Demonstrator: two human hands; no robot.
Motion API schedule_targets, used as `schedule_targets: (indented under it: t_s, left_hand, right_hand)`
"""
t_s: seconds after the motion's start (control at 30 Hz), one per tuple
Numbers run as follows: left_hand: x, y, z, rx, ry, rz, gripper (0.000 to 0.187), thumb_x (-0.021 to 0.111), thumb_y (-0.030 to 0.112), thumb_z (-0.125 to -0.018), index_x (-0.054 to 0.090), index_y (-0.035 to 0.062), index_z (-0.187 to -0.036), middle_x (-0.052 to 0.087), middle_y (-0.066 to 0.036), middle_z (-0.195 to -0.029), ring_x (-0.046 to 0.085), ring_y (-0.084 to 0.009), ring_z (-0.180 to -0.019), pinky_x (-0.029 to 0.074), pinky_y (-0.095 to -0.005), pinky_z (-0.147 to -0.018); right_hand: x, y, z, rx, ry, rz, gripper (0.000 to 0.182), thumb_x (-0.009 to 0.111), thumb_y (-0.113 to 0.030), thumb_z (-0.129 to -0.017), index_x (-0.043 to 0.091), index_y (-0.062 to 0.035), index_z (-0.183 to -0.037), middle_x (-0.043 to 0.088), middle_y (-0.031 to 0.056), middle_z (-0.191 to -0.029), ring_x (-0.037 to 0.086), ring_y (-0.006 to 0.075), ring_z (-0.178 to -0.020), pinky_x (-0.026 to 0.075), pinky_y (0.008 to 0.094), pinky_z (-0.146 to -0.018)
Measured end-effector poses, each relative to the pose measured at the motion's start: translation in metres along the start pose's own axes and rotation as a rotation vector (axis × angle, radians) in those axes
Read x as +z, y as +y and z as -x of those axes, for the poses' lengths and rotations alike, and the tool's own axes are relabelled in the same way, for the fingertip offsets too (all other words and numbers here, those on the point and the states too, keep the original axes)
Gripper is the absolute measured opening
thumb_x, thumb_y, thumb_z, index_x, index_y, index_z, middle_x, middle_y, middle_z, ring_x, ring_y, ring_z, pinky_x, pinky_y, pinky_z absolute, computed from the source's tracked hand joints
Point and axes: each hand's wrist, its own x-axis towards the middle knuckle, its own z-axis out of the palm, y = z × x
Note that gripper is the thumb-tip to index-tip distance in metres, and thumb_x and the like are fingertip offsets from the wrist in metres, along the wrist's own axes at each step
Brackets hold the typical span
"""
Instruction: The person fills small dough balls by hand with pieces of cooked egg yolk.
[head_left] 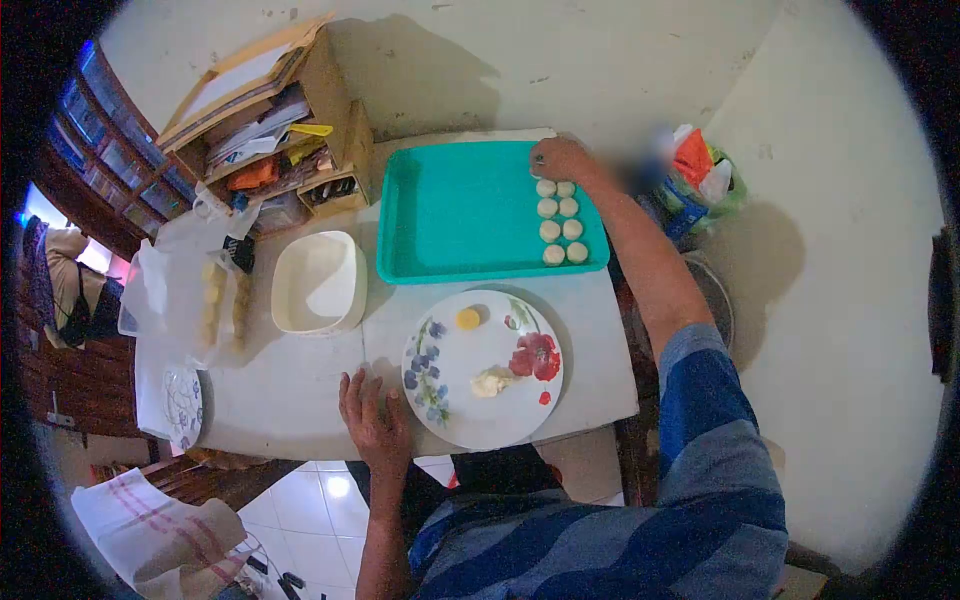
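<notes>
Dough balls, twin columns running bodyward from right hand, can't tell if fingers clamp; left hand farther, fingers apart

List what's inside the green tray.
Green tray: at least eight pale balls in two columns along its right side. The right hand hides the columns' far end; anything beneath can't be seen.

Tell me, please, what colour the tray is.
The tray is teal green, best seen in the head view.
</notes>
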Motion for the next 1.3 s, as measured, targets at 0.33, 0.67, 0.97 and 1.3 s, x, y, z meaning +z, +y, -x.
schedule_targets:
  t_s: [0.33,0.67,0.97,1.3]
  left_hand:
    - [0.031,-0.037,0.015,0.008,-0.084,-0.163,0.025,0.068,0.007,-0.091,0.066,-0.0022,-0.115,0.056,-0.025,-0.137,0.045,-0.0498,-0.136,0.039,-0.0591,-0.111]
    - [0.015,-0.01,-0.001,0.099,0.034,-0.161,0.027,0.068,0.007,-0.091,0.065,-0.0017,-0.116,0.059,-0.025,-0.134,0.048,-0.0491,-0.134,0.04,-0.0568,-0.111]
    - [0.026,-0.021,-0.006,0.274,0.091,-0.232,0.027,0.067,0.011,-0.093,0.064,-0.0029,-0.116,0.058,-0.026,-0.133,0.047,-0.05,-0.133,0.041,-0.0586,-0.109]
    - [0.009,0.007,-0.006,0.163,0.275,0.081,0.027,0.068,0.013,-0.094,0.065,-0.0024,-0.116,0.059,-0.024,-0.132,0.049,-0.0494,-0.131,0.042,-0.0569,-0.109]
  right_hand:
    - [0.01,0.011,0.013,-0.016,0.119,-0.114,0.042,0.069,-0.036,-0.092,0.07,-0.0157,-0.129,0.069,0.0162,-0.126,0.063,0.0343,-0.118,0.049,0.048,-0.102]
    - [-0.04,-0.046,0.108,0.043,0.57,-0.695,0.034,0.07,-0.023,-0.095,0.068,-0.003,-0.123,0.074,0.0141,-0.107,0.07,0.0218,-0.095,0.055,0.0336,-0.087]
    - [0.057,-0.113,0.266,0.422,0.844,-1.918,0.012,0.069,-0.018,-0.093,0.065,-0.0074,-0.089,0.05,-0.0009,-0.064,0.046,0.0104,-0.054,0.058,0.0384,-0.082]
    - [0.085,-0.119,0.279,0.178,0.885,-2.263,0.024,0.066,-0.019,-0.096,0.059,-0.0126,-0.073,0.044,-0.0028,-0.051,0.046,0.0118,-0.05,0.049,0.0492,-0.105]
